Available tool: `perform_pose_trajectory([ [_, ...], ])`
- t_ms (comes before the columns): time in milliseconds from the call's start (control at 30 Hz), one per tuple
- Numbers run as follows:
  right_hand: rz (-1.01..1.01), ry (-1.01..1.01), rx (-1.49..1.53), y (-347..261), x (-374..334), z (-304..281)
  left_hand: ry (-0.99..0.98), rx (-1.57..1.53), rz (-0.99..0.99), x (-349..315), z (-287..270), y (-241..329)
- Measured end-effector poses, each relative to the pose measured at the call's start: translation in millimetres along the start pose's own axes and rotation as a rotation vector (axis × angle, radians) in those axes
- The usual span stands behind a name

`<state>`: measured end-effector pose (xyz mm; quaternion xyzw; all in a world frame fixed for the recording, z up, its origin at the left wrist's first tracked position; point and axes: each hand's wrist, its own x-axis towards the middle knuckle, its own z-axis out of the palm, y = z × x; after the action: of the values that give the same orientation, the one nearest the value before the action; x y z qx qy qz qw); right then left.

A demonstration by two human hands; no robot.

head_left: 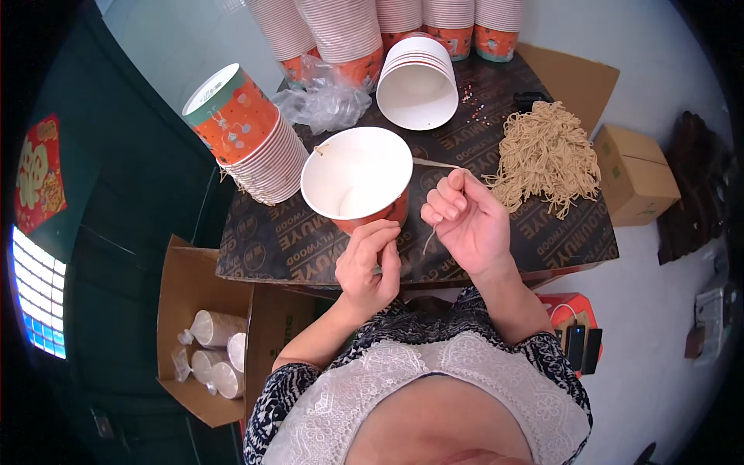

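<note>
String (435, 163) runs between the paper bucket (360, 172) and my right hand (470, 221), pinched by its fingertips above the table (283, 252), while my left hand (368, 267) curls at the bucket's front, holding what I cannot tell, and a gentle, even pull, bucket steadied, probably serves best.

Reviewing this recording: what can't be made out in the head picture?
In the head view:
What the left hand pinches: mostly covered by its own fingers.
Where the pale strand from the right hand meets the upright tub: covered by the tub's rim.
Tops of the back stacks: cut off by the upper edge.
Coloured specks: too small to identify.
</note>
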<state>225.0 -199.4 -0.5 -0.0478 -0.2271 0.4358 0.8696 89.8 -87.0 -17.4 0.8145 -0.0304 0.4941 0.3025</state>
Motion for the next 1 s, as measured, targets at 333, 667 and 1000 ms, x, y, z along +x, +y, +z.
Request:
perform_pose_trajectory([
  [333,-0.013,0.041,0.004,3.7,1.0,-0.5,-0.314,-0.761,-0.86,-9.0,11.4,1.0],
  [667,-0.422,-0.088,-1.627,0.8,-31.3,10.4,-0.484,-0.248,-0.686,-0.9,2.7,0.9],
  [1000,-0.234,-0.122,-1.675,-9.3,-32.4,-5.6,-0.454,-0.056,-0.488,27.9,-11.8,17.7],
])
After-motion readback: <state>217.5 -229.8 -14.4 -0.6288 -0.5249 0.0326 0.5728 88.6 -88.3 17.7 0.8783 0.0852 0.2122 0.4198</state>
